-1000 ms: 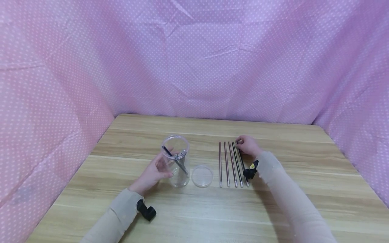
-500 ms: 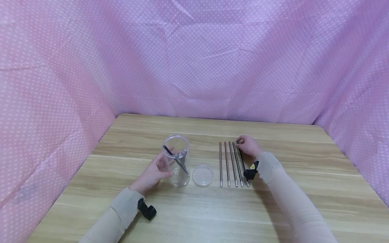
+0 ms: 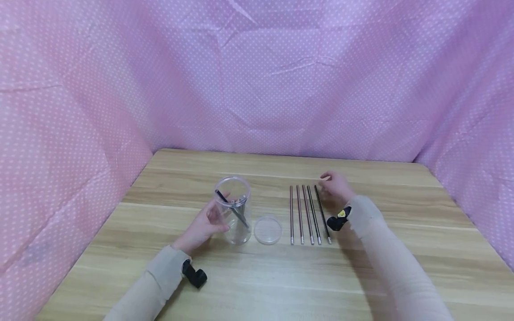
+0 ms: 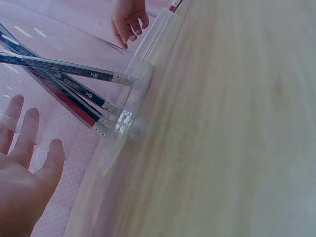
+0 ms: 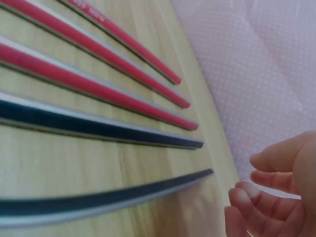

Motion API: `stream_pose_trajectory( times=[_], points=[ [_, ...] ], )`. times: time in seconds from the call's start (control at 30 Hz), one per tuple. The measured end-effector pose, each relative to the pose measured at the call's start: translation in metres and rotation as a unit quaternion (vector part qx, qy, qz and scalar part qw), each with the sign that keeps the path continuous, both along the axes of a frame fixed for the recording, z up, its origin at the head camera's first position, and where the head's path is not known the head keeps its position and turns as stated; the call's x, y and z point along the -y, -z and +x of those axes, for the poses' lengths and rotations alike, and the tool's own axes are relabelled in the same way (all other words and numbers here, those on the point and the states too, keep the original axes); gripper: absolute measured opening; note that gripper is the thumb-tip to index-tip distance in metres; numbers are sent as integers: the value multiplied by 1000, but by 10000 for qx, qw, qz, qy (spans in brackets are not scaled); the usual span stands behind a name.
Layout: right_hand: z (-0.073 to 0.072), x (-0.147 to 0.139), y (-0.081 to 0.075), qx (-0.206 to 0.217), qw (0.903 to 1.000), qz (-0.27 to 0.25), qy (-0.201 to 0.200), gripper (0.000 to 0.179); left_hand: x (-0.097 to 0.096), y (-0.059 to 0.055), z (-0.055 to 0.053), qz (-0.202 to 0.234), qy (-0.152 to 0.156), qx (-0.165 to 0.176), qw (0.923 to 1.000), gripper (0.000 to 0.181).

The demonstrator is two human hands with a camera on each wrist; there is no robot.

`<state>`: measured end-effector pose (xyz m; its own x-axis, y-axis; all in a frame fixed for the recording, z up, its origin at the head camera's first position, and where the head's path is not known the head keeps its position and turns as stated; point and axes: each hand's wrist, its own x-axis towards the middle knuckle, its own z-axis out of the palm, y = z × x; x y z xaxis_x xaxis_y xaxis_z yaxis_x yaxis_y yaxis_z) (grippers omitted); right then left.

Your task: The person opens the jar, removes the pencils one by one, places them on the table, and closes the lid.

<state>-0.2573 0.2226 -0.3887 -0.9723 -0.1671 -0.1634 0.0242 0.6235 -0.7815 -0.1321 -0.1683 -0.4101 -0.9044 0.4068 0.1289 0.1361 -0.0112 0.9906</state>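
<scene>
My left hand (image 3: 201, 228) grips the side of a clear plastic jar (image 3: 238, 236), which stands upright on the table. Through its wall, in the left wrist view, show several HB pencils (image 4: 81, 69), dark and red ones, leaning at angles. On the right lies a row of pencils: three red ones, with a red pencil (image 3: 300, 214) in their middle, then a dark pencil (image 3: 314, 214) and an outer dark pencil (image 3: 322, 214). My right hand (image 3: 336, 185) hovers just right of the outer pencil's far end, fingers loosely bent and holding nothing.
A round clear lid (image 3: 267, 230) lies flat between the jar and the row. The wooden table (image 3: 257, 281) ends at the back against a pink dotted cloth (image 3: 257, 89), which also hangs at both sides.
My right hand has let go of the outer dark pencil and moved right and slightly away. That pencil now lies with a wider gap from its neighbour. The left hand and jar stay put.
</scene>
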Motion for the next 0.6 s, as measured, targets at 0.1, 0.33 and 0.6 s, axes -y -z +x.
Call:
stream_pose_trajectory(
  times=[0.1,0.33,0.6],
  points=[
    [3,3,-7,25,10000,49,-54,41,0,-1,0,76,3,153,9999,93],
    [11,24,-23,-375,9980,232,-452,40,0,-3,-1,234,118,235,9994,95],
    [23,45,-31,-629,9939,91,-906,36,1,-1,-1,174,154,91,9997,92]
  ],
)
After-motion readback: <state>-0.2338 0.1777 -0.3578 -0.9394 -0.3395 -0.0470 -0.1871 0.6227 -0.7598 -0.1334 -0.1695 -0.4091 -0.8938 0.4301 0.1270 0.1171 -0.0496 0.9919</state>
